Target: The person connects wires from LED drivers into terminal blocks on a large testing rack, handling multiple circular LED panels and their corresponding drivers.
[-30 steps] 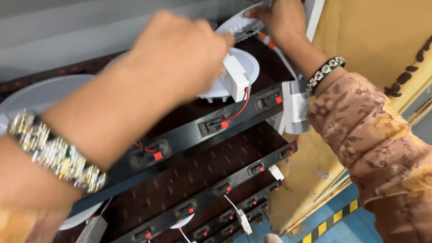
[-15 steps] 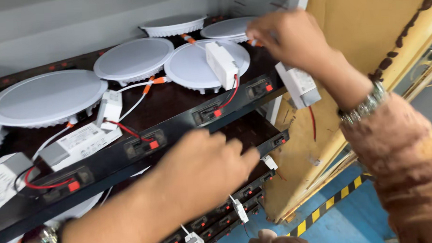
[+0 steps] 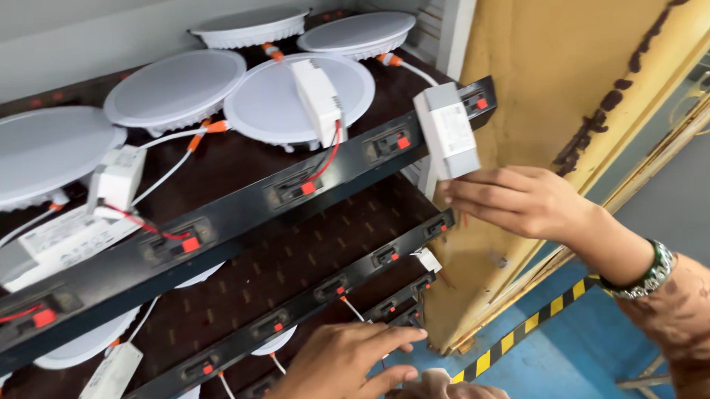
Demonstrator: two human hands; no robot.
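Above right hand [image 3: 520, 201] — white driver box [image 3: 447, 131], fingertips touching underside.

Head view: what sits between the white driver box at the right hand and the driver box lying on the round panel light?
In the head view, only the black rail with a red-tabbed connector lies between the hanging driver box and the other driver box.

Right hand [image 3: 520, 201] reaching leftward at mid height, fingers pinching together, wrist extending from lower right; left hand [image 3: 345, 369] lying low, fingers spreading forward.
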